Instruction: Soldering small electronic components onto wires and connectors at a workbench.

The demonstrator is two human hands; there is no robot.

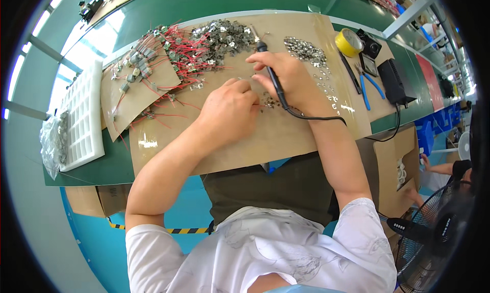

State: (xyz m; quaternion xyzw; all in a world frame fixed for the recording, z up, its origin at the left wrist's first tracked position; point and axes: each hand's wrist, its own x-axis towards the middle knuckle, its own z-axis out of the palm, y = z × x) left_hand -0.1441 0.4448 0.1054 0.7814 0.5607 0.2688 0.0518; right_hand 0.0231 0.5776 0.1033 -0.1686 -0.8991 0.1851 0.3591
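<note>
My right hand (291,81) grips a soldering iron (276,83) by its black handle, the metal tip pointing away from me. Its cable runs under my right wrist toward the right. My left hand (232,107) is closed just left of it, low over the brown board (214,160); whatever its fingertips pinch is hidden. Tiny dark and shiny parts (270,102) lie between my hands. Beyond the left hand spreads a heap of small metal pieces (224,38) beside small boards with red wires (181,53).
Small silvery parts (306,51) lie farther right. Yellow tape (349,42), blue-handled pliers (368,86) and a black box (396,81) sit at the right. A white compartment tray (84,119) stands left, near motors (140,63) on cardboard. A black fan (434,232) is at lower right.
</note>
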